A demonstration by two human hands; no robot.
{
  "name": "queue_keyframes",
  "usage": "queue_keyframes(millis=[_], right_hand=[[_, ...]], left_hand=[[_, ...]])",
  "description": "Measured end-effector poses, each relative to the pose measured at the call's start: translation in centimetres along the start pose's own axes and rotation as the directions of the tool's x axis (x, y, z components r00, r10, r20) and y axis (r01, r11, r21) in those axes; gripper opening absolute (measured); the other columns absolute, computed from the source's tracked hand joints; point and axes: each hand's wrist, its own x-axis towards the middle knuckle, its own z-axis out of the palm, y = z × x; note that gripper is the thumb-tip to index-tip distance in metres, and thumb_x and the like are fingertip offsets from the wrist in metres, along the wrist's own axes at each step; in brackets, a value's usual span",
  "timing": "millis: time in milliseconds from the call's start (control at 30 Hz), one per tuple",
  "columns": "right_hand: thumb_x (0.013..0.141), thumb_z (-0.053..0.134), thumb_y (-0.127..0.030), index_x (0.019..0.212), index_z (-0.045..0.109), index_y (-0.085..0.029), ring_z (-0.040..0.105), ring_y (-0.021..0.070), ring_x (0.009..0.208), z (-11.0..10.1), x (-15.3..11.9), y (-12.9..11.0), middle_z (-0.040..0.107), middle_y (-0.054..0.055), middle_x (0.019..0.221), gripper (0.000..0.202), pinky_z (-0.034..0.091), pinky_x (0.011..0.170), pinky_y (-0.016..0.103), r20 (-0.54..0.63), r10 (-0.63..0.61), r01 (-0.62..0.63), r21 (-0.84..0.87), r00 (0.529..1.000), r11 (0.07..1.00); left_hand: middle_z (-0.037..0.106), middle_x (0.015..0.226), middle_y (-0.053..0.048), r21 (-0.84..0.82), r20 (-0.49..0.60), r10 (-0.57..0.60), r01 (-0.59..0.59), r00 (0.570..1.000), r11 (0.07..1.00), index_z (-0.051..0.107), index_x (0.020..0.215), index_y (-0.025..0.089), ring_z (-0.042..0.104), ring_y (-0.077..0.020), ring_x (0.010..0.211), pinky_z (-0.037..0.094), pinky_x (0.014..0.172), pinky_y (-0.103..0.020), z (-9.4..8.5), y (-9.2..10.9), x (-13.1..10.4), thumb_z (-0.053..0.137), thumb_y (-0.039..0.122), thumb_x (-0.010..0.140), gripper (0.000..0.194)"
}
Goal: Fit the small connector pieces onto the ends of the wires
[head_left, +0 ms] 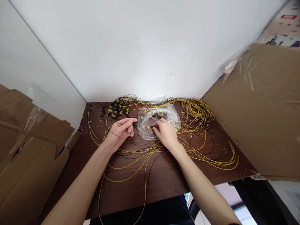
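Observation:
My left hand (122,132) is closed in a pinch left of a clear plastic bag (146,136). What its fingertips hold is too small to make out. A thin black wire drapes across this hand and wrist. Over the bag, my right hand (166,132) pinches a small black piece (152,127) between thumb and fingers. Small yellow pieces (148,127) and black ones lie in or on the bag. Long yellow wires (131,167) and black wires run beneath both hands across the brown table (126,197).
Black and yellow connectors (114,109) are heaped at the back left. A coiled bundle of yellow wires (197,111) lies at the back right. Cardboard stands on the left (28,162) and right (264,118), with a white wall (140,53) behind.

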Motion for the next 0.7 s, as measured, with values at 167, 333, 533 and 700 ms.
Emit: queue_keyframes(millis=[167,333,533,700], right_hand=[[0.082,0.055,-0.021,0.086,0.064,-0.020,0.054,0.0165,0.073,-0.3,0.2,-0.2,0.058,0.005,0.086,0.010,0.039,0.066,0.029,-0.089,-0.101,0.120,0.247,0.991,0.962],[0.082,0.057,-0.023,0.089,0.067,-0.019,0.055,0.0142,0.073,-0.6,0.2,-1.2,0.059,0.003,0.081,0.013,0.042,0.064,0.025,-0.129,-0.195,0.233,0.604,0.972,0.762],[0.079,0.060,-0.023,0.088,0.068,-0.019,0.054,0.0126,0.070,-0.3,0.0,-1.7,0.057,0.002,0.076,0.012,0.042,0.062,0.024,-0.083,-0.171,0.178,0.712,0.982,0.679],[0.077,0.063,-0.027,0.085,0.068,-0.019,0.053,0.0118,0.064,-0.2,0.0,-1.8,0.056,0.001,0.072,0.013,0.043,0.061,0.025,0.006,-0.141,0.075,0.825,0.990,0.561]], left_hand=[[0.054,0.054,0.001,0.220,-0.032,0.014,-0.007,0.999,0.976,0.070,0.085,0.012,0.047,-0.0075,0.050,0.044,0.050,-0.021,0.4,-0.3,-0.2,0.070,0.029,0.070,0.022],[0.064,0.067,-0.002,0.507,0.010,0.158,-0.142,0.987,0.850,0.070,0.087,0.014,0.053,-0.0084,0.053,0.045,0.053,-0.021,1.2,-0.4,-0.5,0.071,0.025,0.068,0.022],[0.065,0.070,-0.003,0.563,0.051,0.225,-0.214,0.973,0.798,0.070,0.088,0.015,0.055,-0.0106,0.059,0.045,0.057,-0.021,1.0,-1.0,-0.5,0.070,0.023,0.070,0.020],[0.066,0.079,-0.006,0.533,0.094,0.262,-0.270,0.961,0.802,0.071,0.089,0.016,0.057,-0.0125,0.066,0.047,0.061,-0.023,0.9,-1.0,-0.5,0.070,0.021,0.070,0.020]])
